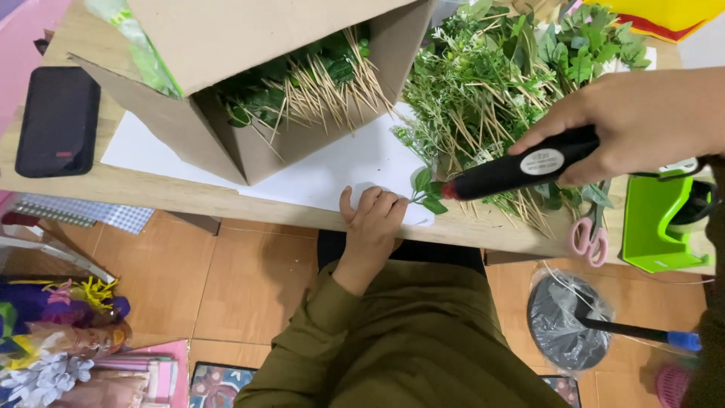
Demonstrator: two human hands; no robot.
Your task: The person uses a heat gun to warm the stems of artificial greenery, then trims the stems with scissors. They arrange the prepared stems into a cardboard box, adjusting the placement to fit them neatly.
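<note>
My right hand (638, 121) grips a black glue gun (521, 170) with its red tip pointing left at a small green leaf sprig (427, 190). My left hand (371, 219) rests at the table's near edge on a white sheet (332, 170), fingers pinching the stem end of that sprig. Behind the gun lies a heap of artificial green sprigs on thin wooden sticks (491, 91).
A tipped cardboard box (226, 128) holds more sprigs on sticks. A black phone (59, 121) lies at the left. Pink-handled scissors (589, 242) and a green tape dispenser (664, 223) sit at the right. Paper flowers (53, 332) and a bagged pan (566, 317) are on the floor.
</note>
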